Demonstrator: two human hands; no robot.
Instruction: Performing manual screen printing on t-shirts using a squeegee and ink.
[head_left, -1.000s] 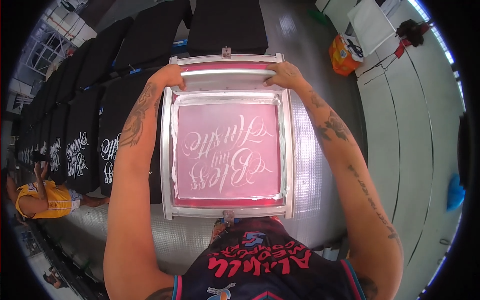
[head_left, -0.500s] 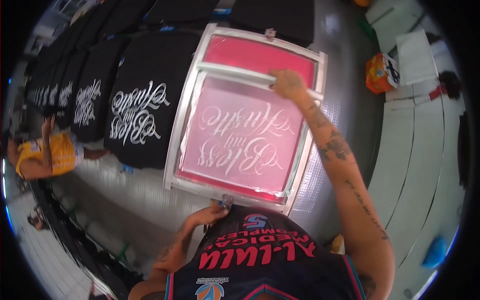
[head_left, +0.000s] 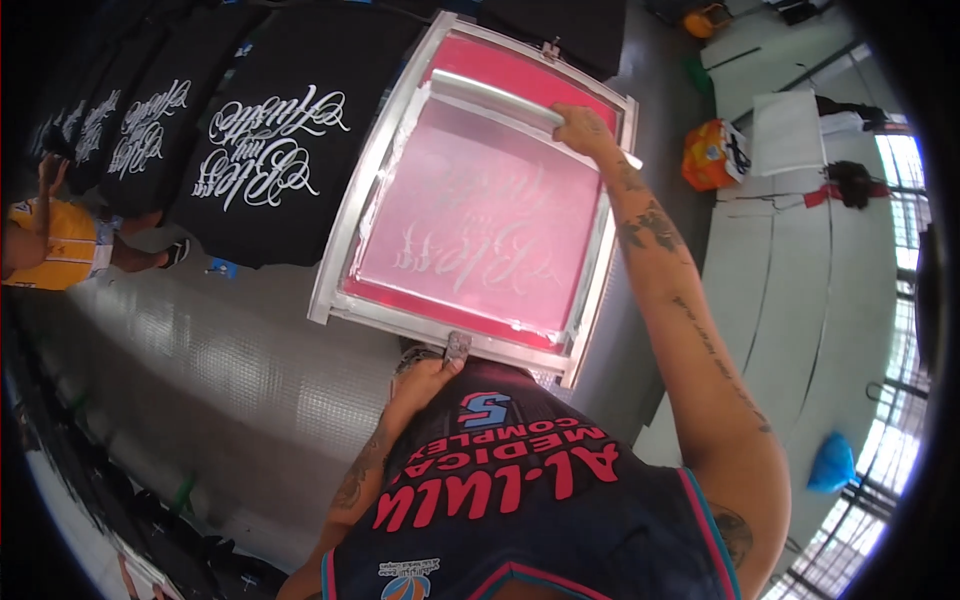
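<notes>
A silk-screen printing frame (head_left: pixel 351 205) with pale metal sides and a pink border lies in front of me. Script lettering shows faintly through its whitish mesh (head_left: pixel 470 210). Near the far end, a long squeegee (head_left: pixel 490 97) spans the mesh. My right hand (head_left: pixel 585 132) is closed around the squeegee, right of its middle. At the near side of the frame, my left hand (head_left: pixel 428 382) pinches a small metal clip (head_left: pixel 457 348); its lower fingers are partly hidden.
To the left, black shirts (head_left: pixel 270 150) with white script lie in a row. Beyond them is another person in a yellow top (head_left: pixel 62 240). On the right are an orange bag (head_left: pixel 713 155), a white board (head_left: pixel 787 134) and a blue bag (head_left: pixel 832 463).
The view has shifted, and the frame sits higher in it. The lettering in the mesh has grown fainter. My right hand still holds the squeegee near the far end, and my left stays at the clip.
</notes>
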